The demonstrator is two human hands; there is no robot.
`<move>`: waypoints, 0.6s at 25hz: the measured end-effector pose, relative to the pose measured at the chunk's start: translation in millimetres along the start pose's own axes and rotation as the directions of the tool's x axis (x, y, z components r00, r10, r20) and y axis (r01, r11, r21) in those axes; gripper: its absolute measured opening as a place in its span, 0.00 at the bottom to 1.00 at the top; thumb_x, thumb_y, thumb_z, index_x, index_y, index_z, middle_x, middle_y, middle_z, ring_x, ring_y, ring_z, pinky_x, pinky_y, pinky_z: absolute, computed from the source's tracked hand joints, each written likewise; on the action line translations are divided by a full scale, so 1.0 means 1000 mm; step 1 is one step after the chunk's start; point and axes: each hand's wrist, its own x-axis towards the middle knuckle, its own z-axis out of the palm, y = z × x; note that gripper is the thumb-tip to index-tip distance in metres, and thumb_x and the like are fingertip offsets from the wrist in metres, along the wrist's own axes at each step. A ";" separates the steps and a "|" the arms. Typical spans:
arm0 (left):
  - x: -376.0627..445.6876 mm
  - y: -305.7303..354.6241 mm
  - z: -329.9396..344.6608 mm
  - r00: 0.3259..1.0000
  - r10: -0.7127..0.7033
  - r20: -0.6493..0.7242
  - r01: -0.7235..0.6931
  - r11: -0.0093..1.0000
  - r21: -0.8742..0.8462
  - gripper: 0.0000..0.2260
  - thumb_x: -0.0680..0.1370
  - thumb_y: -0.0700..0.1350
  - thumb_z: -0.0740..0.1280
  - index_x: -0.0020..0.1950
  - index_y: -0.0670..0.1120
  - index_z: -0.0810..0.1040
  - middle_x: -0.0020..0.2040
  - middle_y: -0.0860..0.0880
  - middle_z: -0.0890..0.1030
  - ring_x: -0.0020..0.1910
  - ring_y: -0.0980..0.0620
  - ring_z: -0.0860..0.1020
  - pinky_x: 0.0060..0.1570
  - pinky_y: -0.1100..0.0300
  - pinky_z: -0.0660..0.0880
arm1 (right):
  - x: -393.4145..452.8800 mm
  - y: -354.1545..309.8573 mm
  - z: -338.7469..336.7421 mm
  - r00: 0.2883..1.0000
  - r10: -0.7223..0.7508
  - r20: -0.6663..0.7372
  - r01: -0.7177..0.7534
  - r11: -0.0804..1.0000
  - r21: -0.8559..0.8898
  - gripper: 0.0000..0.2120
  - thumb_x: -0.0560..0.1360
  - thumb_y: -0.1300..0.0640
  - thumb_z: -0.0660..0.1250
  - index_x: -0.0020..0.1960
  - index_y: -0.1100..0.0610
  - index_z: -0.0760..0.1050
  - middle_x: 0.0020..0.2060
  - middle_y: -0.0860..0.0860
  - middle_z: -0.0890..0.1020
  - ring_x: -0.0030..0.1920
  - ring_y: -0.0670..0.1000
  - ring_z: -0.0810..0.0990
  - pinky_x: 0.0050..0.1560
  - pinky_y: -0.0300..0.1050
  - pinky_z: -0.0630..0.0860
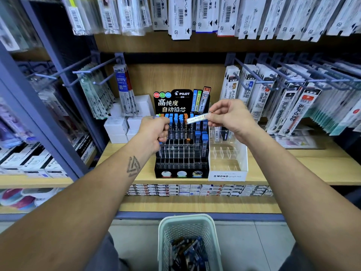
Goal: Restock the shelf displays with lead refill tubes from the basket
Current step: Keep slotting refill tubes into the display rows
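Head view: the right hand pinched one lead refill tube level before the black Pilot display. The left hand was fisted around a tube bundle, partly hiding the display's left slots. A clear Mono display stood beside it on the shelf. More tubes lay in the basket below.

Bare forearms; triangular tattoo, perhaps interlaced.
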 end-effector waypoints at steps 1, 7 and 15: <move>-0.001 -0.001 -0.001 1.000 0.007 0.001 -0.007 0.998 0.059 0.05 0.79 0.34 0.64 0.47 0.42 0.69 0.28 0.47 0.71 0.18 0.56 0.59 0.21 0.68 0.53 | 0.000 0.001 0.003 1.000 0.002 0.017 -0.001 1.000 -0.021 0.08 0.73 0.72 0.72 0.50 0.66 0.79 0.39 0.61 0.83 0.36 0.53 0.85 0.37 0.39 0.81; -0.019 -0.002 -0.002 0.978 -0.011 0.210 -0.074 0.916 0.394 0.09 0.78 0.43 0.72 0.51 0.37 0.81 0.42 0.40 0.85 0.19 0.56 0.61 0.19 0.66 0.58 | -0.001 0.004 0.015 0.990 0.039 0.136 -0.030 0.997 -0.072 0.09 0.74 0.73 0.70 0.52 0.65 0.80 0.40 0.60 0.84 0.42 0.56 0.87 0.44 0.41 0.83; -0.022 -0.007 0.008 0.922 -0.075 0.380 -0.073 0.930 0.361 0.07 0.80 0.39 0.69 0.55 0.36 0.81 0.47 0.36 0.85 0.19 0.56 0.60 0.20 0.66 0.57 | -0.008 0.005 0.012 0.992 0.041 0.123 -0.051 0.996 0.077 0.10 0.73 0.72 0.72 0.53 0.67 0.81 0.37 0.59 0.85 0.38 0.53 0.85 0.39 0.38 0.81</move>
